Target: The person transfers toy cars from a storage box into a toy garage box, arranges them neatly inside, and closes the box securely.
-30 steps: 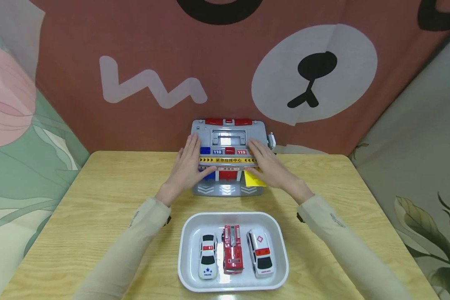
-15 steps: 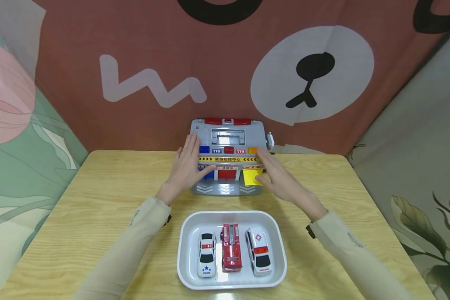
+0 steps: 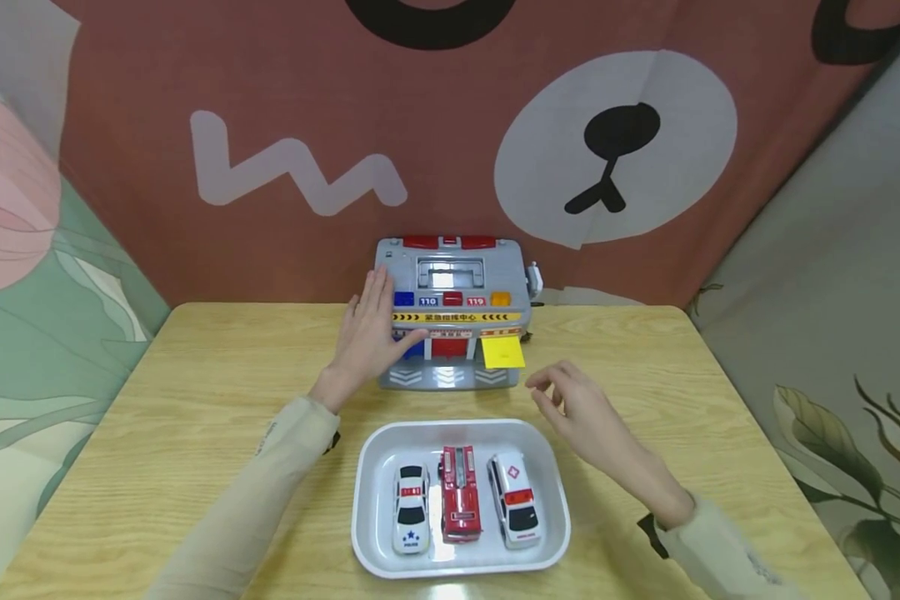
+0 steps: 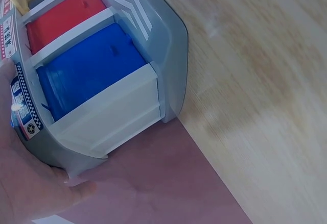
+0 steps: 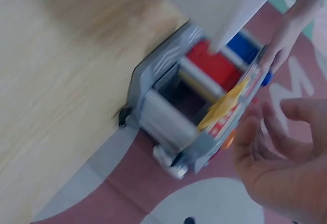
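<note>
A grey toy garage (image 3: 457,283) stands at the table's back edge. Its blue door (image 4: 97,68) and red door (image 4: 66,20) are down, while the yellow door (image 3: 503,352) sticks out, lifted from its dark bay (image 5: 183,95). My left hand (image 3: 367,333) rests on the garage's left side, fingers straight along the roof and thumb across the front. Nothing is in my right hand (image 3: 581,408), which hovers loosely curled between garage and tray. In the white tray (image 3: 461,569) lie a toy police car (image 3: 411,508), a red toy fire truck (image 3: 460,496) and a toy ambulance (image 3: 515,500).
A wooden table (image 3: 232,400) carries the garage and the tray. Right behind it hangs a reddish-brown cloth (image 3: 285,83) with a bear's face. A white crank (image 3: 534,281) juts from the garage's right side.
My right hand has left the garage's right side and come down and right towards the tray, its fingers curling loosely. The left hand keeps its place. The yellow door remains lifted.
</note>
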`<state>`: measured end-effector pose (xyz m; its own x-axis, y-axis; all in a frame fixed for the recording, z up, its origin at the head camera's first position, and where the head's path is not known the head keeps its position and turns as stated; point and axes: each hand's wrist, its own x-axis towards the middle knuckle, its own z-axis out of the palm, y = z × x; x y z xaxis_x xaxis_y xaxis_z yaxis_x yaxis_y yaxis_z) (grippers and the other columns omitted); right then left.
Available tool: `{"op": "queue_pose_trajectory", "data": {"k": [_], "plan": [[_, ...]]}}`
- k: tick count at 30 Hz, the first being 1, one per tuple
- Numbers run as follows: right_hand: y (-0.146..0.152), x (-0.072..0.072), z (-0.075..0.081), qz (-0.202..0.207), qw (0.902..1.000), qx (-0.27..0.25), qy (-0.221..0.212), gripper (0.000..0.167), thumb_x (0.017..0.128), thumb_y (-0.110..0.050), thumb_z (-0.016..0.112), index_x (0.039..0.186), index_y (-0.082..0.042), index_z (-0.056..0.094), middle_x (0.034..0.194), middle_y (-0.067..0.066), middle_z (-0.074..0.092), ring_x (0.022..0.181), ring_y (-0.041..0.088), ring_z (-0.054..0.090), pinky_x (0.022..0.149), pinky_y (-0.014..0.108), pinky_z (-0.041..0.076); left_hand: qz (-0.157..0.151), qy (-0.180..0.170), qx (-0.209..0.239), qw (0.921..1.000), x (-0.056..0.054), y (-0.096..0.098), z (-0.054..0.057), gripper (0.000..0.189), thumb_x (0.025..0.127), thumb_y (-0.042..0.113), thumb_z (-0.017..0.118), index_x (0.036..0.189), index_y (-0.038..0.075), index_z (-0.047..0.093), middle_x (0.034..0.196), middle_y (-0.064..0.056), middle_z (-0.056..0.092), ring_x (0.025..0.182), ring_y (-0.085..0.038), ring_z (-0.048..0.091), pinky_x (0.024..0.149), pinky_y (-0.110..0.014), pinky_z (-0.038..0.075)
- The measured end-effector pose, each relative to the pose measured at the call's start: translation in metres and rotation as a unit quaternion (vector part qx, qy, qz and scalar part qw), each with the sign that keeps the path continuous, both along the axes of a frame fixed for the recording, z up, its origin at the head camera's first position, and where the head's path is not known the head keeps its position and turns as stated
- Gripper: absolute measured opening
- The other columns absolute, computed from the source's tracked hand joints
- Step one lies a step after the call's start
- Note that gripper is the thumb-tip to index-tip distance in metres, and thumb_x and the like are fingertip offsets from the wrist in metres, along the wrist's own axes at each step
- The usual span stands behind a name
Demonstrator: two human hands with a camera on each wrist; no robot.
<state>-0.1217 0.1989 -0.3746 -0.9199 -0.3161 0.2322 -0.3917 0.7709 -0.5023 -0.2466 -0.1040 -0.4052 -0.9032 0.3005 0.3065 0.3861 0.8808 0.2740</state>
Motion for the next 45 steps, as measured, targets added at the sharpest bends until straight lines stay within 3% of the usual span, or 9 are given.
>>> {"op": "queue_pose_trajectory", "data": {"k": [5,10,17,26,31,35,39,41,45], "plan": [[-0.014,0.024,-0.001,0.011,0.9941,0.026,-0.105,0.012,0.09,-0.005,0.067,0.101,-0.002,0.069,0.081,-0.002,0.063,0.065,0.007,0.054,0.054,0.018,0.049,-0.004,0.005,0.006,1.0,-0.001,-0.001,0.002,0.106,0.086,0.073,0.046,0.153,-0.001,0.01,0.161,-0.013,-0.003,0.147,-0.029,-0.002,0.115,-0.053,0.012],[-0.028,0.041,-0.004,0.022,0.9812,0.085,-0.172,0.028,0.087,-0.001,0.069,0.114,0.005,0.065,0.089,0.008,0.066,0.077,0.014,0.063,0.064,0.025,0.055,0.001,0.0,0.008,1.0,0.001,-0.001,0.003,0.107,0.085,0.073,0.048,0.153,0.0,0.01,0.161,-0.013,-0.003,0.147,-0.027,-0.003,0.115,-0.053,0.012],[-0.038,0.051,-0.008,0.059,0.9712,0.142,-0.182,0.042,0.084,-0.005,0.073,0.12,0.01,0.056,0.098,0.017,0.063,0.077,0.019,0.063,0.066,0.033,0.057,0.004,-0.004,0.009,0.9999,0.001,0.0,0.002,0.107,0.084,0.074,0.048,0.154,0.001,0.012,0.161,-0.011,-0.003,0.145,-0.02,-0.012,0.115,-0.052,0.011],[-0.038,0.063,-0.019,0.032,0.9777,0.088,-0.188,0.056,0.092,-0.007,0.065,0.134,0.019,0.038,0.125,0.035,0.05,0.101,0.031,0.062,0.082,0.048,0.053,0.007,0.001,-0.009,0.9999,0.0,0.001,0.002,0.106,0.084,0.076,0.044,0.153,0.001,0.015,0.161,-0.013,0.0,0.147,-0.027,-0.002,0.114,-0.054,0.017],[-0.037,0.063,-0.022,0.043,0.9701,0.066,-0.23,0.054,0.095,-0.012,0.062,0.13,0.022,0.039,0.103,0.025,0.059,0.089,0.023,0.062,0.075,0.043,0.056,0.011,0.0,0.003,0.9999,0.002,-0.001,-0.001,0.107,0.084,0.076,0.045,0.154,0.002,0.013,0.161,-0.012,0.0,0.147,-0.026,-0.003,0.114,-0.053,0.015],[-0.037,0.061,-0.024,0.061,0.9677,0.069,-0.235,0.031,0.097,-0.02,0.059,0.103,0.01,0.056,0.077,0.007,0.053,0.068,0.015,0.054,0.056,0.029,0.05,0.015,-0.005,0.012,0.9998,0.001,0.0,0.0,0.108,0.083,0.076,0.046,0.154,0.003,0.01,0.161,-0.011,-0.002,0.146,-0.021,-0.009,0.115,-0.051,0.012],[-0.038,0.061,-0.027,0.068,0.9686,0.064,-0.23,0.025,0.098,-0.022,0.057,0.084,-0.003,0.054,0.069,0.0,0.045,0.061,0.012,0.043,0.05,0.026,0.039,0.012,-0.008,0.021,0.9997,0.002,0.002,0.0,0.108,0.083,0.075,0.047,0.154,0.004,0.009,0.161,-0.01,-0.003,0.145,-0.018,-0.013,0.115,-0.051,0.011],[-0.039,0.062,-0.028,0.064,0.9682,0.056,-0.235,0.024,0.098,-0.021,0.057,0.089,0.001,0.054,0.07,0.002,0.046,0.062,0.014,0.045,0.051,0.028,0.041,0.01,-0.007,0.024,0.9996,0.002,0.002,-0.001,0.108,0.083,0.074,0.048,0.154,0.003,0.009,0.161,-0.01,-0.003,0.146,-0.02,-0.011,0.115,-0.052,0.012],[-0.042,0.064,-0.028,0.038,0.9643,0.037,-0.259,0.049,0.099,-0.018,0.055,0.124,0.021,0.042,0.103,0.033,0.057,0.094,0.039,0.061,0.082,0.047,0.053,0.009,-0.004,0.025,0.9996,0.001,0.002,-0.002,0.107,0.083,0.073,0.05,0.154,0.003,0.01,0.162,-0.01,-0.003,0.147,-0.024,-0.006,0.115,-0.052,0.013]]}}
